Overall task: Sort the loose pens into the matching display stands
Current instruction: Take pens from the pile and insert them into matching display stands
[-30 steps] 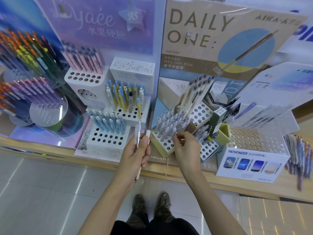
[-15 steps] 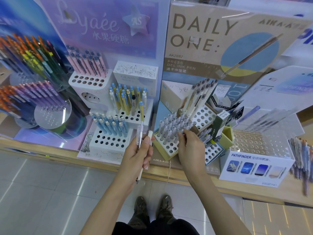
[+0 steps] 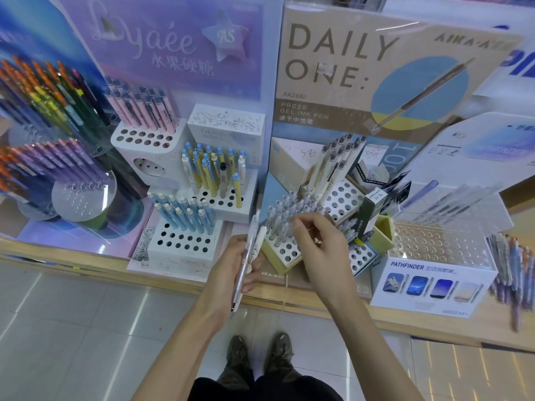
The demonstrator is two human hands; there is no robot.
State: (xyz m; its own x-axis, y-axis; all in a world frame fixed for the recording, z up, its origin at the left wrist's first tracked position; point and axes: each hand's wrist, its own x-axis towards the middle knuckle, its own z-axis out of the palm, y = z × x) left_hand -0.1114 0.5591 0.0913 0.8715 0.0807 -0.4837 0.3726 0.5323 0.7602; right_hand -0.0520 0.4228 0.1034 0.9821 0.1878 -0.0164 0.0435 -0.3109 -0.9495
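My left hand [image 3: 234, 267] grips two loose pens [image 3: 251, 250], a clear one and a white one, upright in front of the shelf edge. My right hand [image 3: 321, 247] reaches over the yellow-sided stand [image 3: 282, 254] full of grey-capped pens [image 3: 285, 215], its fingertips pinching among the pen tops. Whether it holds one pen I cannot see clearly. Left of it stand the white stand with light blue pens [image 3: 185, 215] and the stand with yellow and blue pens [image 3: 214, 175].
A pink pen stand [image 3: 144, 111] sits at the back left beside round racks of coloured pens [image 3: 43, 117]. A clear PATHFINDER stand [image 3: 434, 273] is at the right, with loose pens [image 3: 515, 267] beyond it. The wooden shelf edge [image 3: 289, 296] runs below.
My right hand has moved up and left over the grey-capped pens. My left hand with its two pens has held about the same place; the view shifted slightly.
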